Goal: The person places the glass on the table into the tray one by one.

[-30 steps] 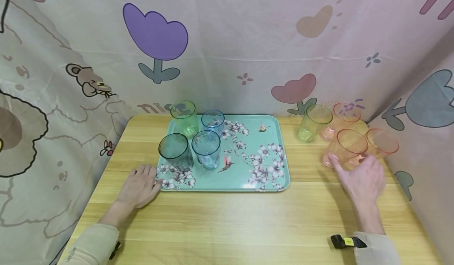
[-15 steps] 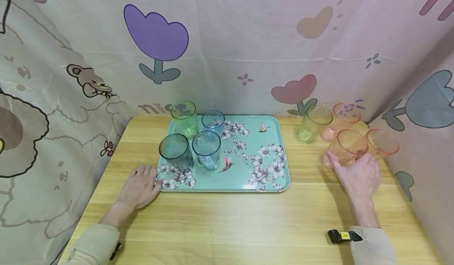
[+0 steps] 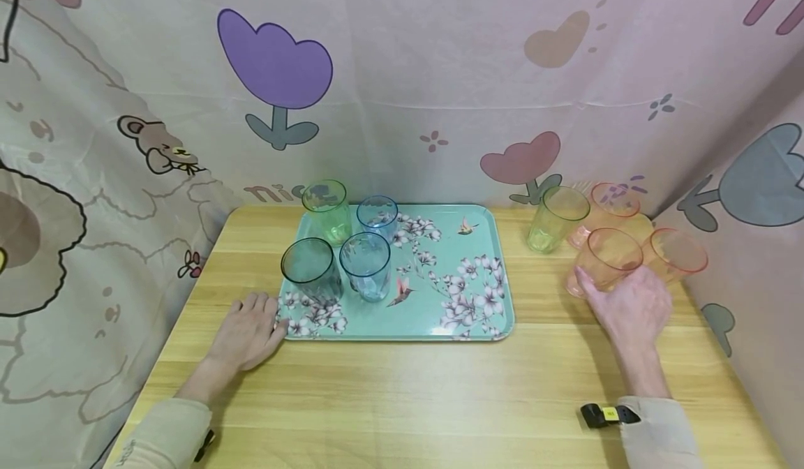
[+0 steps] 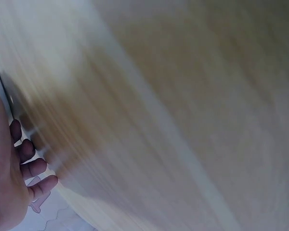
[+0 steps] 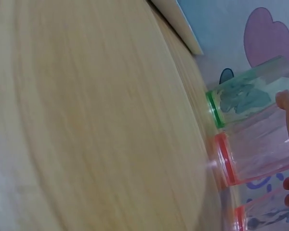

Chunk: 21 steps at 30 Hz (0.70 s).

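Note:
My right hand (image 3: 633, 308) grips the front orange tumbler (image 3: 606, 249), thumb on its near left side and fingers behind its right side. In the right wrist view, the thumb and fingertips show at the right edge, by a clear tumbler (image 5: 255, 149) with a red-tinted base. Close to the hand stand a second orange tumbler (image 3: 678, 256), a third orange one (image 3: 615, 200) behind, and a yellow-green tumbler (image 3: 555, 221). My left hand (image 3: 248, 329) rests with relaxed fingers on the table, its thumb at the front left corner of the turquoise tray (image 3: 427, 319).
Upright at the tray's left are a green tumbler (image 3: 329, 214), a dark grey tumbler (image 3: 312, 273) and two blue ones, a front tumbler (image 3: 367, 266) and a back tumbler (image 3: 378, 218). A printed curtain (image 3: 402, 71) hangs behind the wooden table (image 3: 402, 399).
My right hand has shifted a little left, and the front orange tumbler has moved slightly left with it, away from its right neighbour. The left hand and tray have stayed put.

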Tool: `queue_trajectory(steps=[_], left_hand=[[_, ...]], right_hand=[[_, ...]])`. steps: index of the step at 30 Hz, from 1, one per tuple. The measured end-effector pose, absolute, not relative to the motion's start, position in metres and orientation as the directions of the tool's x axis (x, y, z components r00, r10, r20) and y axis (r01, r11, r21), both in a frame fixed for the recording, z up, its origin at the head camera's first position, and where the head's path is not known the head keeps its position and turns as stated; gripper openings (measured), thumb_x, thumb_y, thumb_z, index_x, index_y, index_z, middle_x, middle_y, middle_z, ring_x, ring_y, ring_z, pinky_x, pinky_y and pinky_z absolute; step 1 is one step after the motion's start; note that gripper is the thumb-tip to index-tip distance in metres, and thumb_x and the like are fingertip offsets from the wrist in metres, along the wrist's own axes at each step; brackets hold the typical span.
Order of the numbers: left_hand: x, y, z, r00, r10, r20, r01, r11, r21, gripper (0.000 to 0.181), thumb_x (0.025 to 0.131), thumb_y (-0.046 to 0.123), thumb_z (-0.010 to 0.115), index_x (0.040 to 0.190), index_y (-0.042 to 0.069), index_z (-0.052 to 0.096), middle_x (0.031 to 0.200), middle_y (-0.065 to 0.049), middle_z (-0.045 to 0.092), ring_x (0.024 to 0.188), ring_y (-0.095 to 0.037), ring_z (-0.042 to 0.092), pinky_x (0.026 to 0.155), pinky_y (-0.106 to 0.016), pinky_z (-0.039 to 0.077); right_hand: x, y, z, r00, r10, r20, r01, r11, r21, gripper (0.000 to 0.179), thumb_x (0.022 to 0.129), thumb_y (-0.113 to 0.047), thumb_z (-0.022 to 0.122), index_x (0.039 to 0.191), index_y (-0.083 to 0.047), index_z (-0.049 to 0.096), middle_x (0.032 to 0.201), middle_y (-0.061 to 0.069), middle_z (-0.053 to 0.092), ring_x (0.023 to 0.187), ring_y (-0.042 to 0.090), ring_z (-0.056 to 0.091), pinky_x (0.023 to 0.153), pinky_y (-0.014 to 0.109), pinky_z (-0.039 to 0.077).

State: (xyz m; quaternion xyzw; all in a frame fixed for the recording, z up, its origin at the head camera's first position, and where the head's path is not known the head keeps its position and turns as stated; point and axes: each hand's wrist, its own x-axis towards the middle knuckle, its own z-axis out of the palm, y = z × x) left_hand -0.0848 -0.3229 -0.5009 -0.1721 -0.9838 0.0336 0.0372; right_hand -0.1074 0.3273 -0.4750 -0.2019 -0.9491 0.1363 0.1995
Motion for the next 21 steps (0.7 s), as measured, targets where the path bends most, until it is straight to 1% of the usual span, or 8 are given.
queue_trajectory(steps=[4,6,11,16,19,21], left_hand=[[-0.085,-0.322,-0.500,-0.939,0.337,0.061,0.332,0.940,-0.077,0.033,0.100,0.036,0.054,0.103,0.003,0.052,0.098,-0.015,0.057,0.094,-0.033,0.053,0.082,-0.052,0.044],[-0.085,-0.322,-0.500,-0.941,0.334,0.058,0.329,0.941,-0.076,0.033,0.100,0.036,0.054,0.104,0.003,0.052,0.098,-0.015,0.058,0.095,-0.034,0.053,0.082,-0.052,0.044],[-0.085,-0.322,-0.499,-0.945,0.325,0.043,0.321,0.944,-0.075,0.033,0.101,0.036,0.054,0.105,0.003,0.052,0.100,-0.016,0.059,0.097,-0.034,0.054,0.083,-0.052,0.044],[-0.085,-0.322,-0.500,-0.945,0.323,0.038,0.320,0.945,-0.070,0.033,0.101,0.036,0.054,0.105,0.003,0.053,0.101,-0.017,0.060,0.098,-0.034,0.054,0.083,-0.053,0.044],[-0.085,-0.322,-0.499,-0.945,0.324,0.037,0.320,0.945,-0.072,0.033,0.101,0.036,0.054,0.105,0.003,0.053,0.102,-0.017,0.060,0.098,-0.035,0.054,0.084,-0.053,0.044],[-0.084,-0.321,-0.498,-0.946,0.323,0.033,0.320,0.945,-0.072,0.034,0.101,0.036,0.054,0.105,0.003,0.053,0.102,-0.017,0.060,0.098,-0.035,0.054,0.084,-0.053,0.045]], right_hand=[[-0.108,0.327,-0.472,-0.857,0.380,0.349,0.277,0.910,-0.309,0.092,0.083,-0.073,0.068,0.101,0.016,0.053,0.093,0.036,0.056,0.092,0.056,0.054,0.081,0.062,0.041],[-0.109,0.327,-0.472,-0.855,0.347,0.384,0.239,0.923,-0.301,0.088,0.081,-0.070,0.071,0.097,0.015,0.054,0.091,0.036,0.056,0.091,0.056,0.054,0.081,0.062,0.041],[-0.112,0.325,-0.473,-0.828,0.258,0.498,0.134,0.954,-0.270,0.078,0.073,-0.065,0.076,0.085,0.008,0.052,0.079,0.032,0.055,0.079,0.054,0.054,0.073,0.060,0.039],[-0.115,0.325,-0.469,-0.829,0.191,0.526,0.082,0.971,-0.224,0.074,0.071,-0.065,0.077,0.077,0.002,0.047,0.073,0.026,0.052,0.070,0.049,0.052,0.068,0.056,0.035],[-0.117,0.325,-0.469,-0.807,0.129,0.576,0.025,0.983,-0.184,0.074,0.071,-0.070,0.070,0.074,-0.001,0.045,0.069,0.023,0.050,0.066,0.047,0.051,0.066,0.054,0.034],[-0.120,0.325,-0.469,-0.785,0.073,0.615,-0.013,0.991,-0.136,0.076,0.071,-0.075,0.063,0.073,-0.001,0.044,0.066,0.022,0.049,0.063,0.047,0.051,0.065,0.054,0.034]])
